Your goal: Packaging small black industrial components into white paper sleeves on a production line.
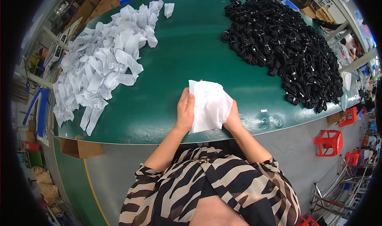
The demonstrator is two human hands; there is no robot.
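Observation:
A white, thin pouch [207,104] is held up between my two hands over the near edge of the green table. My left hand [185,111] grips its left side, with the thumb lying on the front face. At its right side my right hand [233,117] is closed, and part of those fingers is behind or inside the pouch. What the pouch contains, if anything, is hidden. To the left lies a large heap of similar white pouches [103,62]. On the right is a big pile of coiled black cables [286,46].
The green tabletop [183,46] curves out between the two heaps. A single white pouch [169,10] lies apart at the far side. A small white tag [264,111] rests right of my hands. A cardboard box [81,147] and a red stool [329,142] stand on the floor.

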